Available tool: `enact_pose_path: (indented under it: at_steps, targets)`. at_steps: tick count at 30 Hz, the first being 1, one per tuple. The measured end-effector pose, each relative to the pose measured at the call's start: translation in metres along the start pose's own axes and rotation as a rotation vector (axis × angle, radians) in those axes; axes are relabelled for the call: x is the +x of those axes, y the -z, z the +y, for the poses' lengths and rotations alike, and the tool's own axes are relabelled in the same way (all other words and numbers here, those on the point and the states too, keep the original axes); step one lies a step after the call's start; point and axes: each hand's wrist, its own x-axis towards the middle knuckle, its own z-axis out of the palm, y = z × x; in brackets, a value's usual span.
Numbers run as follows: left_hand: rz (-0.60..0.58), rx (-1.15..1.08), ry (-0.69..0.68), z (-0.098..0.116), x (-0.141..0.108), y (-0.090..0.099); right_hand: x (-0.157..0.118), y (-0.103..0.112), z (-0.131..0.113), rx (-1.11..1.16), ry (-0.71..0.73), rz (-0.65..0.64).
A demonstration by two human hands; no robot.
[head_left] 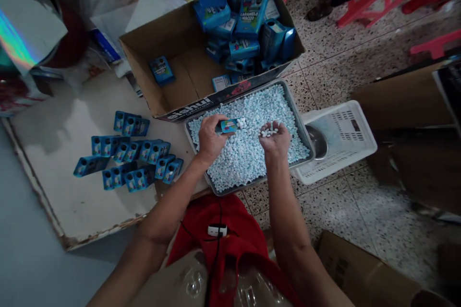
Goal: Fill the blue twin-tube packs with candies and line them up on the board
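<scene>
Over a metal tray (311,157) full of small pale blue and white candies (236,163), my left hand (211,140) grips a small blue candy box (228,126). The box lies tilted on its side, and a few white candies (241,123) show at its right end. To its right, my right hand (277,145) is turned palm up with fingers curled, cupping a small heap of candies (268,131). Both hands are above the candy layer, apart from each other.
Behind the tray stands a cardboard box (140,84) holding several blue candy boxes (253,15). More small blue boxes (131,151) stand in groups on the white table (57,187) at left. A white plastic basket (355,146) with a metal bowl (317,143) is right of the tray.
</scene>
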Motion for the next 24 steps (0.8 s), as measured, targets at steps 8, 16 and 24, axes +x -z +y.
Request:
enact_pose_path:
  at_steps: [8, 16, 24]
  targets:
    - [0.009, -0.134, 0.067, -0.016, -0.001, -0.01, -0.023, 0.022, 0.014, -0.27, 0.036, 0.116]
    - [-0.009, -0.509, 0.262, -0.034, -0.012, -0.005, -0.028, 0.005, -0.01, -0.468, -0.062, -0.005]
    - [0.459, -0.143, 0.38, -0.022, -0.152, 0.1, -0.016, 0.018, -0.025, -0.82, 0.487, -0.001]
